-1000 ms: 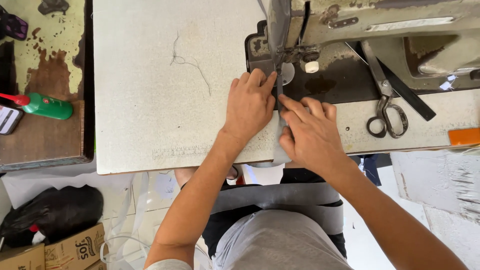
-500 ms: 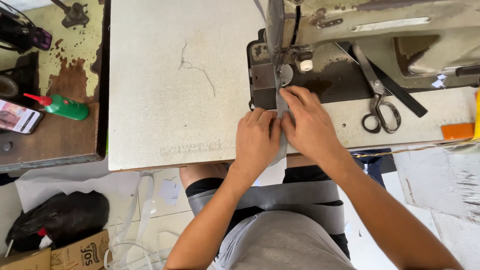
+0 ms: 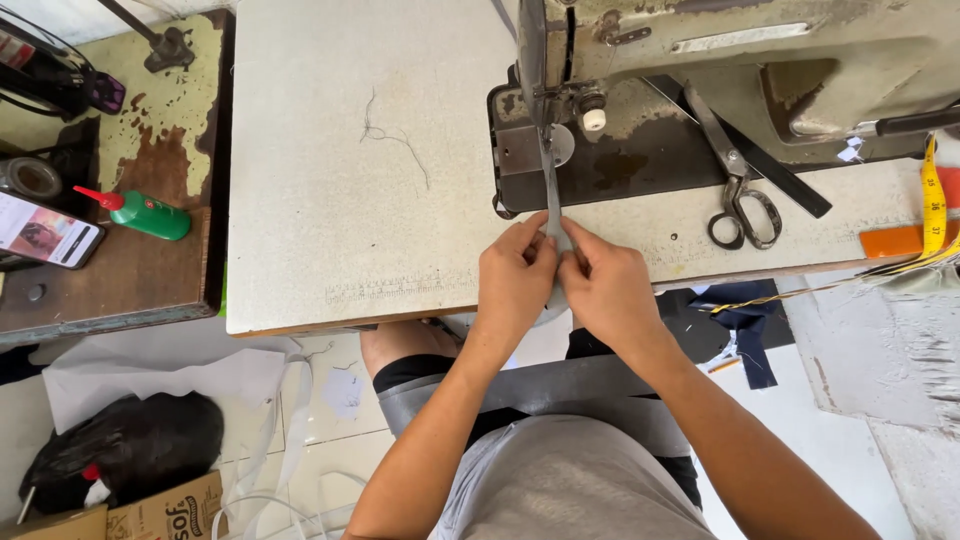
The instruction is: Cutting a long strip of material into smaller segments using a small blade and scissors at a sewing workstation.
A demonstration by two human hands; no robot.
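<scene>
A narrow grey fabric strip [image 3: 552, 195] runs from under the presser foot of an old sewing machine [image 3: 700, 60] toward me. My left hand [image 3: 515, 285] and my right hand [image 3: 605, 290] pinch the strip side by side near the front edge of the white table [image 3: 330, 180]. Both hands touch each other at the fingertips, just in front of the machine's dark bed. More grey fabric [image 3: 560, 390] lies across my lap below the table.
Black scissors [image 3: 740, 200] lie on the machine bed to the right, with a yellow tape measure [image 3: 932, 205] and an orange object [image 3: 895, 240] beyond. On the rusty side table at left sit a green oil bottle [image 3: 150, 215] and a phone [image 3: 45, 230]. A black bag [image 3: 130, 445] and cardboard box [image 3: 160, 510] lie on the floor.
Both hands have drawn back from the needle area toward the table's front edge, coming together on the strip. The view has shifted right.
</scene>
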